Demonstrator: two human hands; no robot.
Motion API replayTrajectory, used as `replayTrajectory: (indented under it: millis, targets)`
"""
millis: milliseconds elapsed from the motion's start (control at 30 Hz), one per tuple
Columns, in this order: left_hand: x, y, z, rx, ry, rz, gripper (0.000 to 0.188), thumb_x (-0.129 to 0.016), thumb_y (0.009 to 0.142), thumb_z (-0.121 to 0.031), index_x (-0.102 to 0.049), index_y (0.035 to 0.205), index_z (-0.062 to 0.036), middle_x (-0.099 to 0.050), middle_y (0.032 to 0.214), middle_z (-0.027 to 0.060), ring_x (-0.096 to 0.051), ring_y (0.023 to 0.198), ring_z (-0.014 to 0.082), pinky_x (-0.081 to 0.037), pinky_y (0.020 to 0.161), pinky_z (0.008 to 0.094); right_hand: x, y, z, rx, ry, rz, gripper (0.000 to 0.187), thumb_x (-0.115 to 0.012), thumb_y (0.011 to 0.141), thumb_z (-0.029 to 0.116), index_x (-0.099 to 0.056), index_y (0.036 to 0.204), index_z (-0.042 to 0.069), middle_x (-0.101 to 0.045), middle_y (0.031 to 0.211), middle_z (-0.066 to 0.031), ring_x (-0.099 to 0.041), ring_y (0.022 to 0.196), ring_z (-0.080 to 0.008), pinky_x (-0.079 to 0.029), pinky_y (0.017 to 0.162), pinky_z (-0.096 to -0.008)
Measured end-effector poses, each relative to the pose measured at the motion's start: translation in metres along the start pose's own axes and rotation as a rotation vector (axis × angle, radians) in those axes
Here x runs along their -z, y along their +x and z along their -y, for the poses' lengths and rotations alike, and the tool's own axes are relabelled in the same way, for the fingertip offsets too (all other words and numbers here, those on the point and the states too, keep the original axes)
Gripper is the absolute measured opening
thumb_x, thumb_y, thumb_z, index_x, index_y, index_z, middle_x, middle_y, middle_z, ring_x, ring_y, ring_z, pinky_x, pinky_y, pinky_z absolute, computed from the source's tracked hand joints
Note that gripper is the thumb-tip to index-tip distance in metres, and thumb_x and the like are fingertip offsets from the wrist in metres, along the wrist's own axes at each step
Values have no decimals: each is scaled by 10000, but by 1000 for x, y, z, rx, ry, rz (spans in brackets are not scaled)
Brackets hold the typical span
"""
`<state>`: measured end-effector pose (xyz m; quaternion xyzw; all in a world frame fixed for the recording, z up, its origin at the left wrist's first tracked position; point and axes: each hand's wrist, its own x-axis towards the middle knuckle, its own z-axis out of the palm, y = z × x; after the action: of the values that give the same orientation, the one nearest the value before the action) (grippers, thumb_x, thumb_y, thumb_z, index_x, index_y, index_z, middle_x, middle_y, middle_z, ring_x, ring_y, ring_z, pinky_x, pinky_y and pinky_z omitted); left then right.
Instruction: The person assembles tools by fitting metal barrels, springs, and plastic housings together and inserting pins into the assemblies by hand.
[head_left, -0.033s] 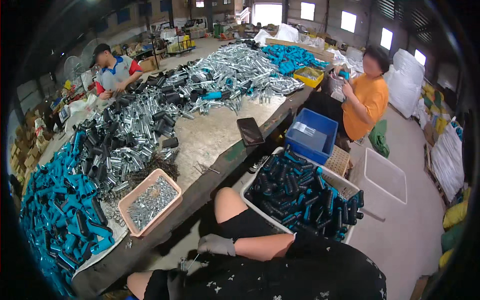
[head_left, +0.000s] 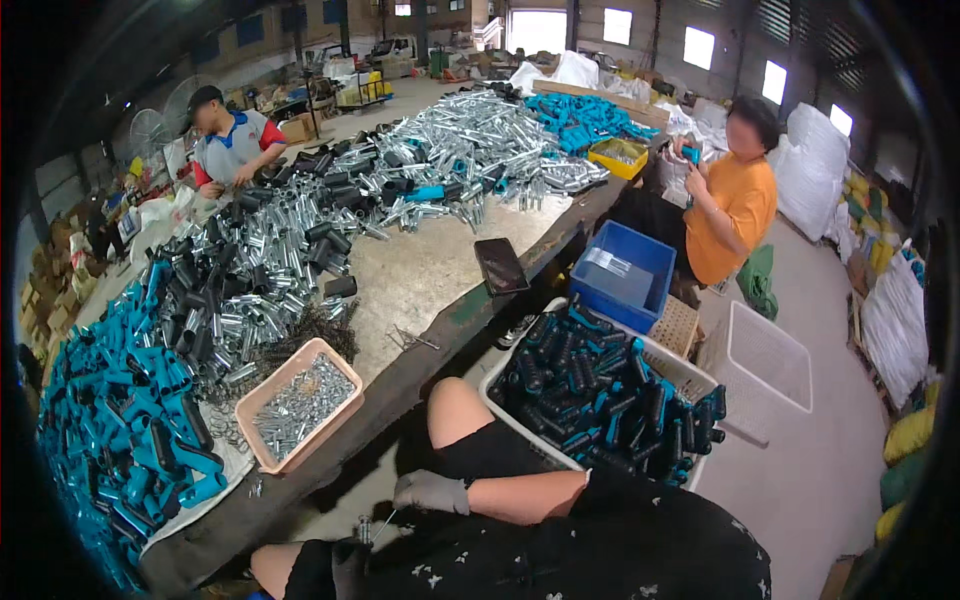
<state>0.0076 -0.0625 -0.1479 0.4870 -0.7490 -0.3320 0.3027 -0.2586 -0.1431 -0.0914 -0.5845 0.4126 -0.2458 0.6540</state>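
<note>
Low over my lap, my right hand (head_left: 430,492) wears a grey glove, its fingers closed round a thin metal rod (head_left: 384,526). The rod slants down toward my left hand (head_left: 350,568), which is in a dark glove and partly lost against my black clothing. A small shiny metal part (head_left: 364,528), perhaps with a spring, sticks up from the left hand, close to the rod. Whether the two touch, I cannot tell. Nearest on the table stands a pink tray (head_left: 350,402) of small metal pieces.
Teal and black handles (head_left: 130,420) and metal tubes (head_left: 450,130) heap the table. A phone (head_left: 500,265) and loose thin rods (head_left: 412,338) lie near its edge. At my right are a white crate (head_left: 487,388) of handles and a blue bin (head_left: 625,310). Two co-workers (head_left: 735,205) (head_left: 235,150) handle parts.
The co-worker in orange has shifted the teal piece and one hand slightly. The metal part at my left hand stands a little clearer. My right hand keeps its place.
</note>
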Motion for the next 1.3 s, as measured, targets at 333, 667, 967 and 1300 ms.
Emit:
replayTrajectory:
  millis: [333,667,967,1300]
  targets:
    - [-20,-14,-5,334,-463,-93,219,-626,876,-46,-627,1095,-49,-653,978,63,-610,947,226,-476,933,355,-3,7,-3,11,44,37,204,-694,821,232,-673,849,31,-606,714,-22,-538,617,-102,-439,568,-278]
    - [-4,-33,19,365,-522,-160,136,-631,880,-49,-616,1015,-35,-626,915,42,-596,880,190,-490,866,346,-5,15,-6,-68,1,44,224,-697,830,234,-686,914,27,-609,733,-16,-530,617,-98,-432,555,-274]
    - [0,-32,16,-205,248,-192,146,-683,734,-12,-661,874,-50,-602,860,91,-605,863,263,-499,761,362,2,12,-10,-63,23,-31,232,-698,832,242,-686,906,23,-604,714,-21,-524,592,-104,-423,536,-273]
    - [3,-21,2,445,-599,-215,138,-638,764,6,-639,891,-47,-598,841,80,-601,845,260,-497,767,368,5,12,-13,-83,41,-32,224,-696,835,241,-689,905,28,-613,725,-19,-539,604,-105,-442,552,-272]
